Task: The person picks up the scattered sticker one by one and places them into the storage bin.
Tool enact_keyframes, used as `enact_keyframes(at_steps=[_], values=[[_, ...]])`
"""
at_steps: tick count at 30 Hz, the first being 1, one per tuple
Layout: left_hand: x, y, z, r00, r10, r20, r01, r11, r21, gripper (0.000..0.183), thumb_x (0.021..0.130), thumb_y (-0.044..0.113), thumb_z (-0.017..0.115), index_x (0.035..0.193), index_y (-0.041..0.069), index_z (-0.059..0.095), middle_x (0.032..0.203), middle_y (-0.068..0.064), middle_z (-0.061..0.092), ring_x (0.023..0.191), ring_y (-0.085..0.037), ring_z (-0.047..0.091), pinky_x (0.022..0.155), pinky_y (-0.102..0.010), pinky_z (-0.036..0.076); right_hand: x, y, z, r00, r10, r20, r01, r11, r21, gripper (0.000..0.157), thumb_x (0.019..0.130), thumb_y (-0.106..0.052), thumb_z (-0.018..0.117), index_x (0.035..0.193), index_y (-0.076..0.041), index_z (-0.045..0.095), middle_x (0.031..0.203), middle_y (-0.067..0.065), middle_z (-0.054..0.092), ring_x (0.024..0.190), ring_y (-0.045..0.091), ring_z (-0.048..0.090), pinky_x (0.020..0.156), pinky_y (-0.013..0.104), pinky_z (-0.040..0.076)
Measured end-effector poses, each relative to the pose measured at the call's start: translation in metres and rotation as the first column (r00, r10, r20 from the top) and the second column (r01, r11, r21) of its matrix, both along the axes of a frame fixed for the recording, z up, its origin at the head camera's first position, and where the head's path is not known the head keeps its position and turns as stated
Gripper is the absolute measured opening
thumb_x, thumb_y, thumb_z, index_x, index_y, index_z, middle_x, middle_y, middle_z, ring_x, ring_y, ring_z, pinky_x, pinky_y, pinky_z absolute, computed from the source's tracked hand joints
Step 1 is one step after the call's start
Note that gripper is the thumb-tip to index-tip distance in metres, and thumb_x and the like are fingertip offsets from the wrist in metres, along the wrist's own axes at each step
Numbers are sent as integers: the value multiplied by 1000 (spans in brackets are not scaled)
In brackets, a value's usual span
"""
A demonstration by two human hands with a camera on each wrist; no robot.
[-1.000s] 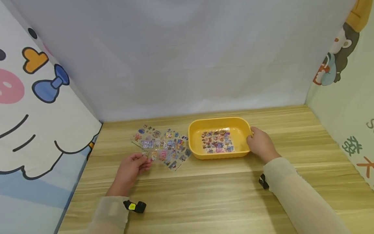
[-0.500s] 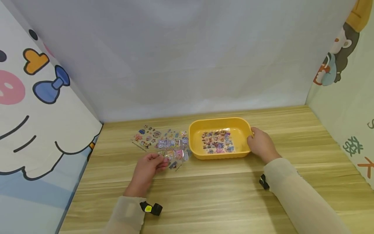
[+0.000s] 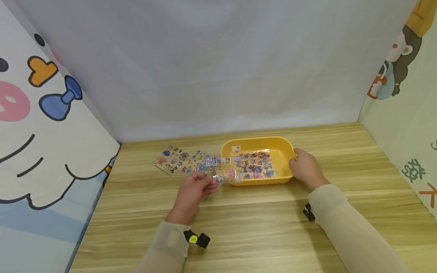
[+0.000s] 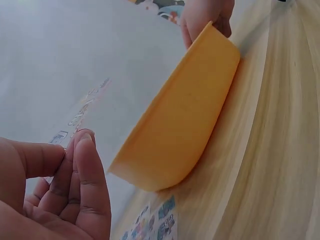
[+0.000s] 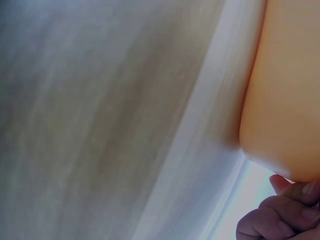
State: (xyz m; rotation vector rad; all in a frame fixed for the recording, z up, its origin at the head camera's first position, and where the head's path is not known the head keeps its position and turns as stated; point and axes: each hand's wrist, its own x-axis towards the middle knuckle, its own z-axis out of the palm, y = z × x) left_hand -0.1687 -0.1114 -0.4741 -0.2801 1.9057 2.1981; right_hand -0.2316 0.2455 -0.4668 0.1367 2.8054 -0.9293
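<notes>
1. Find yellow tray (image 3: 259,138) standing on wooden surface (image 3: 246,227), near the back edge and a little closer to the back right corner than to the back left one.
2. Find right hand (image 3: 307,168) at the right end of the tray, gripping the rim with curled fingers; judge as steadying.
3. Find left hand (image 3: 194,189) off the left front corner of the tray, with thumb and fingers pinching held sheet (image 3: 223,161), clear and printed. Note raised position, overlapping the tray's left rim in the head view — cannot tell the exact height above it.
4. Find tray sheet (image 3: 261,163), likewise printed, lying inside on the tray floor.
5. Find table sheet (image 3: 170,155) on the surface between the tray and the back left corner, near the back edge, partly hidden behind the held sheet. Cannot tell the full count there.
6. Judge as part done: tray sheet already inside; held sheet at the tray but not yet released; table sheet outside, with no grip on it. Cannot confirm contact between held sheet and rim.
</notes>
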Motion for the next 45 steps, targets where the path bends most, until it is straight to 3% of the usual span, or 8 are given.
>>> enact_keyframes(at_steps=[8,15,25,34,43,45], values=[[-10,31,12,1000,-10,27,9,1000,25,12,103,5,62,107,-6,58,107,-20,74,100,-33,74,84,-38,60,0,1,0,1000,2,2,-2,1000,1,58,106,-18,36,154,13,30,151,35,41,119,41,52,108,61,40],[-17,55,22,1000,-19,8,19,999,29,14,103,8,64,108,-4,60,106,-20,75,92,-26,76,83,-38,61,0,0,0,1000,5,2,-5,1000,-1,58,106,-18,36,154,13,30,152,35,40,121,42,52,110,62,38],[-26,81,27,999,4,54,-2,999,-43,14,101,11,68,111,1,65,113,-21,71,89,-23,76,77,-32,61,-1,2,0,1000,1,27,-1,1000,1,58,106,-18,37,155,13,29,153,36,39,118,42,52,108,62,39],[-31,94,27,997,-1,74,11,992,-128,13,101,10,66,107,-1,64,93,-13,75,84,-24,76,72,-31,62,0,2,0,1000,-2,19,2,1000,-3,58,106,-18,37,155,13,29,151,35,41,119,41,54,107,60,41],[-30,96,36,994,-103,26,106,937,-333,23,103,21,65,112,1,71,90,-8,74,84,-24,75,74,-34,62,1,1,1,1000,4,12,-4,1000,2,58,106,-18,35,155,13,29,153,35,39,129,44,50,111,62,37],[-28,93,37,994,-111,-23,91,903,-419,28,103,26,63,115,3,73,90,-6,75,79,-22,74,71,-36,61,1,1,1,1000,6,10,-6,1000,3,59,106,-18,35,155,13,28,153,35,39,130,45,49,111,62,36]])
